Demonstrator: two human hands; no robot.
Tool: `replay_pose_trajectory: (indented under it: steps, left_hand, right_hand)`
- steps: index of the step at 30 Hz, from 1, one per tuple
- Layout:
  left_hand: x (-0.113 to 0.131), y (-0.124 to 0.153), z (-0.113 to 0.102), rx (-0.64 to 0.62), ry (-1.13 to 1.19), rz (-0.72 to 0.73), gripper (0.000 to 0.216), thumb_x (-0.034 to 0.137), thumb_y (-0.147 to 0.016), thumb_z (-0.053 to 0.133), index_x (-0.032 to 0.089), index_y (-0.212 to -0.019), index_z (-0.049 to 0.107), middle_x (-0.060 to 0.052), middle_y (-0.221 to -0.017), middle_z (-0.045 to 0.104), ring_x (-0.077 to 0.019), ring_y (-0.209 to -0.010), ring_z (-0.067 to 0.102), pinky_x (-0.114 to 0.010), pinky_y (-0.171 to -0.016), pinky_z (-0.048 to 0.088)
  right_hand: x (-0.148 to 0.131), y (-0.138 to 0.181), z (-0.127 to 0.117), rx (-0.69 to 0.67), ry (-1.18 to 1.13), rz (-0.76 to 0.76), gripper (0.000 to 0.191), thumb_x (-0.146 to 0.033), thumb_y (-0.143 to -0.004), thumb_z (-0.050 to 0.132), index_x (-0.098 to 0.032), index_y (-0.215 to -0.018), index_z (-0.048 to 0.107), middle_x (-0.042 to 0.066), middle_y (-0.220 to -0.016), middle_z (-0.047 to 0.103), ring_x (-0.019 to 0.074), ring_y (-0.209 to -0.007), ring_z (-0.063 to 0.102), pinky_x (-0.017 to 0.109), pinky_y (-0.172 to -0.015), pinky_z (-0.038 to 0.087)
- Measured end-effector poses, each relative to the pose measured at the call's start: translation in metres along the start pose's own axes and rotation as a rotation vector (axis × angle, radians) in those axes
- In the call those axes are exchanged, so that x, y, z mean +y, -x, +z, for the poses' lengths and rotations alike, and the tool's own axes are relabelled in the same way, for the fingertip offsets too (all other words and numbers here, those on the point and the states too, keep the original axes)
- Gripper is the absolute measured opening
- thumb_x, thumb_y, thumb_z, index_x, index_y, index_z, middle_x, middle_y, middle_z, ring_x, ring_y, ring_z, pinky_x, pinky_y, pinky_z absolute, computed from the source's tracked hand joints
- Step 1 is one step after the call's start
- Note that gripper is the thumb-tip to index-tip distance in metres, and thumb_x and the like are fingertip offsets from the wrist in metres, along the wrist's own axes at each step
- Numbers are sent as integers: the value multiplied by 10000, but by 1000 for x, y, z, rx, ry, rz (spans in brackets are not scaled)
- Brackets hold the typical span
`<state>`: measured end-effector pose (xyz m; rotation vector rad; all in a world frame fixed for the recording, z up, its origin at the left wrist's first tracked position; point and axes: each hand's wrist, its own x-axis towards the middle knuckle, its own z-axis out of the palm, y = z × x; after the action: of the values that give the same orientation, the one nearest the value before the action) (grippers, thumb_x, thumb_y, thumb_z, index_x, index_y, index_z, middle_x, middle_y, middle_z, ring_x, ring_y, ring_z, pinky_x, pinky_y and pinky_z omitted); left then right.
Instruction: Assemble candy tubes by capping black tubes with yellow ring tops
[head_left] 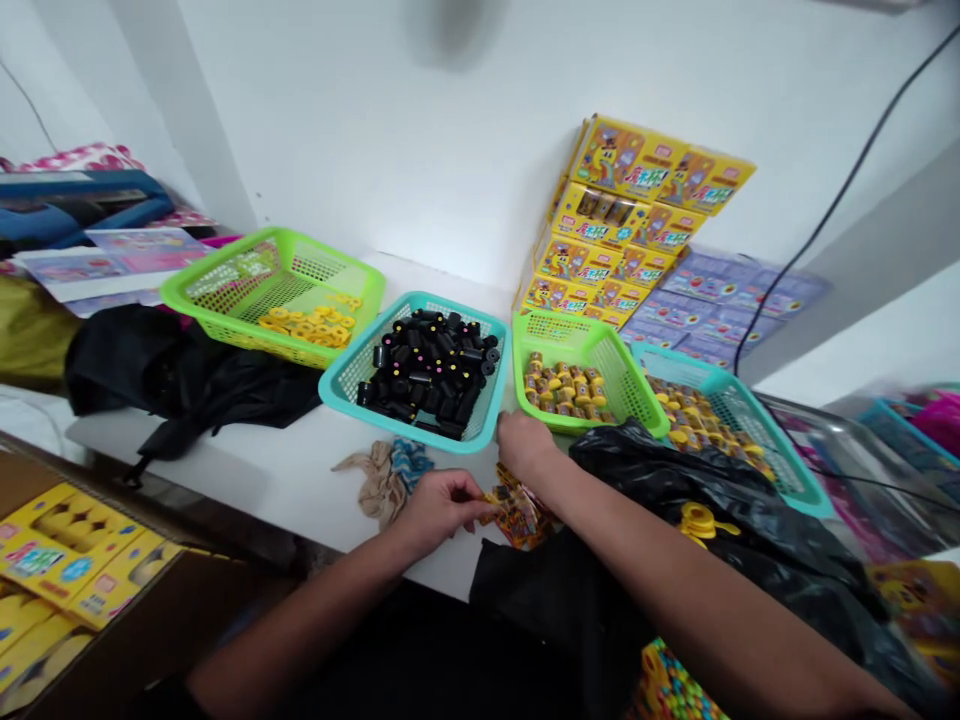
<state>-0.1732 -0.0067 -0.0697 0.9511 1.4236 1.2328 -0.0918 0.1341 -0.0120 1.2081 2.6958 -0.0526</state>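
My left hand (442,508) is closed in a pinch on the edge of a small yellow-orange printed wrapper (490,508) at the table's front. Beside it lies a small heap of colourful printed wrappers (521,520). My right hand (523,442) is above that heap, near the front corners of the teal basket (334,392) and the green basket (637,405); its fingers are mostly hidden. Black cylinders (431,372) with coloured dots fill the teal basket. Small yellow-and-brown capped tubs (568,390) lie in the green one.
Left stands another green basket (180,290) with yellow rings (315,322). A beige cloth (381,485) lies left of my hand. Black plastic bags (645,460) and a second teal basket (814,495) are at right. Yellow boxes (622,220) are stacked against the wall; an open carton (157,600) is lower left.
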Motion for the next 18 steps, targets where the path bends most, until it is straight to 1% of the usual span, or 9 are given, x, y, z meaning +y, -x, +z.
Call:
replay_pose_trajectory:
  steps: [2, 5, 6, 8, 9, 11, 14, 16, 18]
  left_hand:
    - [-3, 0, -2, 1, 22, 11, 393, 497, -624, 791, 159, -652, 592, 13, -512, 588, -97, -432, 487, -197, -395, 355]
    - [-5, -1, -5, 7, 40, 48, 386, 479, -626, 806, 157, -664, 597, 0, -542, 609, -109, -467, 530, -203, -413, 406]
    - [-5, -1, -5, 5, 39, 67, 369, 462, -635, 807, 154, -675, 608, -5, -556, 620, -111, -476, 539, -206, -422, 422]
    - [-3, 1, -5, 0, 28, 101, 334, 429, -659, 801, 150, -689, 621, -13, -586, 639, -110, -483, 548, -212, -440, 449]
    - [-1, 1, -4, -5, 22, 113, 320, 417, -668, 797, 149, -692, 625, -16, -600, 646, -109, -486, 552, -216, -449, 460]
    - [5, 4, -1, -20, 12, 140, 303, 402, -679, 794, 148, -690, 627, -19, -622, 653, -111, -494, 565, -220, -464, 475]
    - [17, 9, 6, -69, 6, 200, 276, 377, -688, 792, 147, -697, 639, -14, -631, 639, -122, -521, 589, -223, -489, 488]
    - [27, 12, 12, -93, -2, 257, 241, 344, -691, 791, 145, -702, 656, -12, -645, 624, -125, -547, 595, -224, -511, 492]
    - [37, 15, 18, -119, -13, 313, 207, 310, -687, 794, 142, -700, 673, -13, -662, 615, -121, -555, 589, -223, -523, 489]
  right_hand:
    - [-1, 2, -2, 4, -9, -11, 258, -238, -930, 618, -117, -1157, 620, 120, -1120, 668, 226, -969, 668, 385, -832, 541]
    - [6, 20, -15, 47, -66, -26, 264, -136, -875, 611, -99, -1136, 630, 182, -1086, 674, 268, -971, 667, 346, -788, 505]
    - [10, 29, -21, 67, -93, -26, 259, -158, -871, 612, -109, -1125, 631, 180, -1072, 676, 272, -973, 661, 338, -779, 493]
    - [20, 49, -33, 95, -159, -28, 243, -273, -883, 617, -150, -1092, 634, 116, -973, 687, 237, -900, 655, 304, -729, 480]
    - [25, 60, -38, 76, -242, -38, 247, -329, -881, 622, -171, -1070, 636, 65, -870, 677, 200, -799, 645, 277, -670, 473]
    - [35, 81, -44, -36, -578, -64, 257, -377, -851, 639, -186, -1023, 633, -26, -667, 577, 136, -581, 551, 236, -529, 429]
    - [45, 108, -44, -191, -1104, -77, 283, -373, -760, 697, -171, -952, 644, -79, -574, 426, 98, -484, 419, 212, -420, 356]
    - [49, 120, -42, -196, -1213, -64, 298, -368, -715, 730, -167, -923, 660, -82, -580, 407, 88, -493, 398, 201, -404, 341]
    - [52, 131, -42, -177, -1235, -53, 288, -359, -714, 734, -165, -918, 671, -81, -581, 413, 80, -491, 390, 193, -400, 339]
